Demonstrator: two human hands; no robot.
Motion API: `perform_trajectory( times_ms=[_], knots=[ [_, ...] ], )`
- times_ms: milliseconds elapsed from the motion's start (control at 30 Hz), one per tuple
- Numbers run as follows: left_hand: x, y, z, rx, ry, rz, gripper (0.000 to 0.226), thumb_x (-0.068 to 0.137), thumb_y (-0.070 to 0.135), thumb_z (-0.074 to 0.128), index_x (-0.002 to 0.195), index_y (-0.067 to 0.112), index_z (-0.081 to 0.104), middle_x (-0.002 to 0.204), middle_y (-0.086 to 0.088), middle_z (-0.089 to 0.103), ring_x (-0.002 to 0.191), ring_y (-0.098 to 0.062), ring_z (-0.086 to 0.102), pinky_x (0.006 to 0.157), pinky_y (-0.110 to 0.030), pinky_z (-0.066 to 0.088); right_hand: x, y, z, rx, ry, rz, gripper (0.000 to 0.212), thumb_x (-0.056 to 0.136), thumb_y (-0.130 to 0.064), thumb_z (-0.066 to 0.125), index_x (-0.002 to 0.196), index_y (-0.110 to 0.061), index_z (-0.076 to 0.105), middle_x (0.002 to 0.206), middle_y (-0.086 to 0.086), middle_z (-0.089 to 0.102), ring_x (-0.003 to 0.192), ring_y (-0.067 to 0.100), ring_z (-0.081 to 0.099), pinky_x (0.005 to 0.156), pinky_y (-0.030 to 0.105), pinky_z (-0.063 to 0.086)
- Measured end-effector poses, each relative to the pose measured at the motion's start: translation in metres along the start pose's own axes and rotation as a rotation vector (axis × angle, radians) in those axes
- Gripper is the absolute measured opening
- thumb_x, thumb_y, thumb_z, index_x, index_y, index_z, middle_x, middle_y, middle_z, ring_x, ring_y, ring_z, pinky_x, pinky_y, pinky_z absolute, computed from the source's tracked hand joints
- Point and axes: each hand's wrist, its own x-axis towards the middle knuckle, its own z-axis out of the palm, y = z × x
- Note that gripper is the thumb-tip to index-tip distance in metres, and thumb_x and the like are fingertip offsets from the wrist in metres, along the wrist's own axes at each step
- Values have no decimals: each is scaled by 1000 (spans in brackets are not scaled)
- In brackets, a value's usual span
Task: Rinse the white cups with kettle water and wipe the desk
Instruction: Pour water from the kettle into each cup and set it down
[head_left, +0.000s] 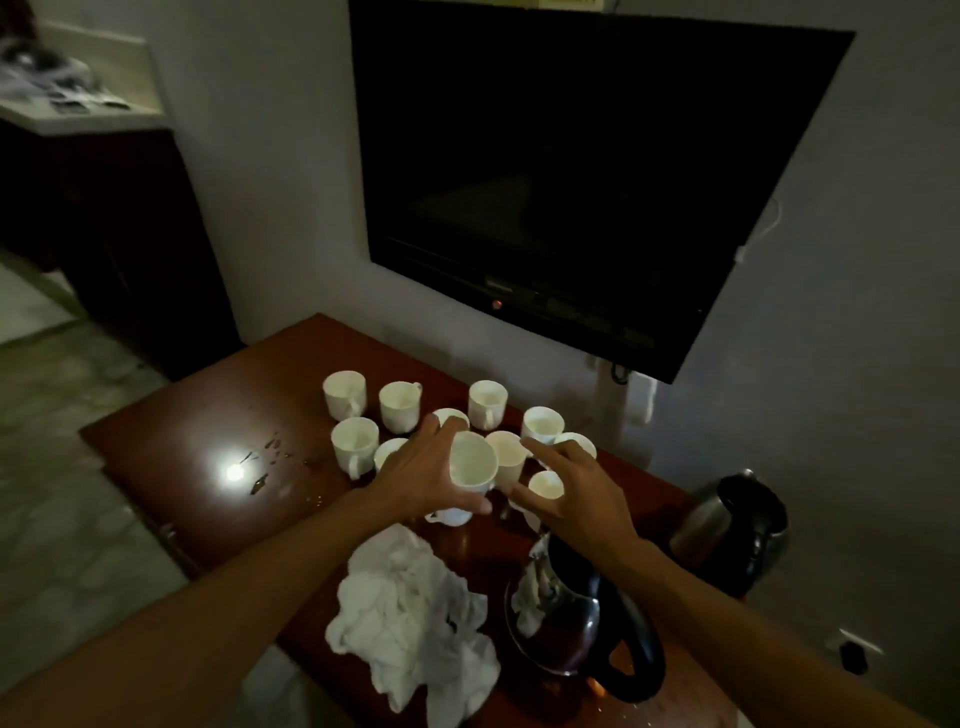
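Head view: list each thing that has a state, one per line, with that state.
Left hand: gripping the tilted cup.
Tilted cup: lifted, mouth toward camera.
Right hand: open, fingers spread, holding nothing.
Near kettle: upright, lid open.
Far kettle: lid open.
White cloth: crumpled.
Desk: wet patches.
Television: screen dark.

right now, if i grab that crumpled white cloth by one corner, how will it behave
The crumpled white cloth would probably hang limp and unfold, since it lies in loose folds on the wooden desk. It looks light and unlikely to slide by itself. One edge seems to lie against the near steel kettle, so a fast pull might drag across it.
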Motion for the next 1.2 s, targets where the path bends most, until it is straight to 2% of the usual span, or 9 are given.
perform_trajectory(
  times_ms=[133,233,300,467,667,767,900,1067,1200],
  knots=[
    [5,-12,-30,58,21,-28,94,60,62,87,133,27,40,127,3,42,111,-19,53,87,-41,53,29,-27,4,57,-4,-54,72,83,-75,58,145,-40,49,128,-8,57,107,11,57,67,16,38],
    [14,-34,-49,99,26,-56,100,61,63,86,140,24,37,133,0,39,117,-21,49,92,-41,51,52,-47,16,115,8,-91,73,82,-77,58,143,-38,51,132,-7,59,113,13,58,83,27,52],
    [19,-54,-60,109,28,-92,104,58,69,84,140,28,33,132,1,39,117,-20,48,94,-45,52,67,-65,24,121,6,-109,77,80,-81,53,144,-39,51,136,-8,59,117,13,57,90,30,52],
    [27,-107,-86,106,41,-156,97,57,70,84,132,29,39,124,3,41,107,-20,53,85,-44,57,110,-113,55,139,-49,-167,73,83,-79,56,146,-43,45,128,-13,58,111,6,54,82,24,48],
    [41,-197,-118,124,66,-166,96,54,75,81,128,38,35,123,7,41,105,-16,54,83,-40,57,163,-179,104,220,-131,-168,80,80,-79,59,147,-38,44,137,-12,57,123,6,51,95,24,42],
    [52,-236,-136,134,72,-172,94,54,61,89,129,32,39,123,6,41,104,-13,54,82,-37,56,194,-208,132,216,-141,-157,84,76,-85,57,146,-40,44,133,-16,58,119,3,52,92,26,44],
    [60,-290,-154,68,137,-182,90,59,50,92,130,25,43,124,4,42,107,-15,53,86,-35,55,225,-242,179,224,-197,-143,77,84,-68,65,149,-36,41,143,-11,55,130,9,49,98,27,42],
    [61,-357,-169,72,147,-229,88,61,63,85,129,30,39,121,10,38,105,-12,51,71,-24,45,255,-264,241,174,-294,-128,84,77,-88,48,148,-45,34,143,-13,55,129,8,51,98,42,52],
    [59,-403,-174,97,90,-309,99,54,68,86,131,31,36,117,11,33,104,-12,50,70,-27,41,274,-277,269,117,-342,-113,86,82,-80,54,154,-39,31,151,-7,48,138,11,44,103,40,46]
  ],
)
